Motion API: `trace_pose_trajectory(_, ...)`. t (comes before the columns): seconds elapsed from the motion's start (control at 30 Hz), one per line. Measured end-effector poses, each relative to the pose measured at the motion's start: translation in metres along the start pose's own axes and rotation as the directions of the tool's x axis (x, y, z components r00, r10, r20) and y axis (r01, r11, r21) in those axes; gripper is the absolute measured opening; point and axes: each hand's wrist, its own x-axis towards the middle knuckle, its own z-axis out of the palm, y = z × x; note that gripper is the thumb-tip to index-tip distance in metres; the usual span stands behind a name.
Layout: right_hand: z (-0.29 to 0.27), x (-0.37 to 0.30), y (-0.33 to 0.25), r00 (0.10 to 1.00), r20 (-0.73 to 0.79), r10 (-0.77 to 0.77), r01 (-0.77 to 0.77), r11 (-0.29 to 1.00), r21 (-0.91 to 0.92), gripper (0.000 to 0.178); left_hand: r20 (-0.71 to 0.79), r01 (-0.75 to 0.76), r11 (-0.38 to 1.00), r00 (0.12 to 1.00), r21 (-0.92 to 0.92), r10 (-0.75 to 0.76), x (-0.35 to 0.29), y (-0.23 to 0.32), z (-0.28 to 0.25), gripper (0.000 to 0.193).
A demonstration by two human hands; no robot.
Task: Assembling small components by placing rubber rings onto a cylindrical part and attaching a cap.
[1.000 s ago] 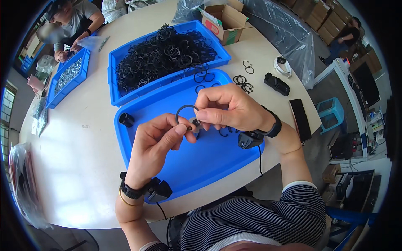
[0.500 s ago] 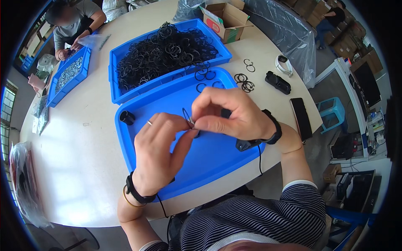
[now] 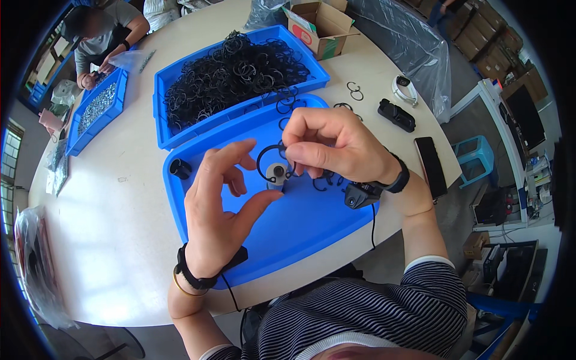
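My right hand [image 3: 345, 147] pinches a black retaining ring [image 3: 258, 162] between thumb and fingers, holding it out over the shallow blue tray [image 3: 306, 225]. Directly under the ring, as seen from above, is a small pale cylindrical piece [image 3: 276, 185] with a dark hole in its top; whether the two touch I cannot tell. To the left of the ring, my left hand [image 3: 213, 207] is open, its thumb and fingers spread with nothing between them. Several more black rings [image 3: 321, 185] lie in the tray, partly hidden by my right hand.
A deeper blue bin [image 3: 161, 123] heaped with black rings adjoins the tray. A dark curved part [image 3: 180, 168] sits at the tray's left. Loose rings [image 3: 355, 91], a black case [image 3: 396, 115] and a phone [image 3: 430, 165] lie right. A co-worker [image 3: 99, 36] sits far left by another bin [image 3: 120, 105].
My left hand has let go and drawn back left, its fingers spreading. The ring now hangs from my right hand alone, and the pale cylinder shows. The person at the far right has moved mostly out of view.
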Motion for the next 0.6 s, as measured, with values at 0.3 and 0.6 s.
trace_pose_trajectory(0.3,-0.0037,0.0043,0.0042,0.995,0.066,0.078,-0.079,0.997,0.008,0.016,0.083,0.009,0.999,0.997,-0.032,-0.006,-0.0018,-0.0072,-0.0002,0.057)
trace_pose_trajectory(0.6,-0.0059,0.007,0.008,0.993,0.074,0.087,-0.086,0.996,-0.025,0.017,0.08,0.046,0.998,0.996,-0.043,-0.042,-0.0014,-0.0076,0.0025,0.053)
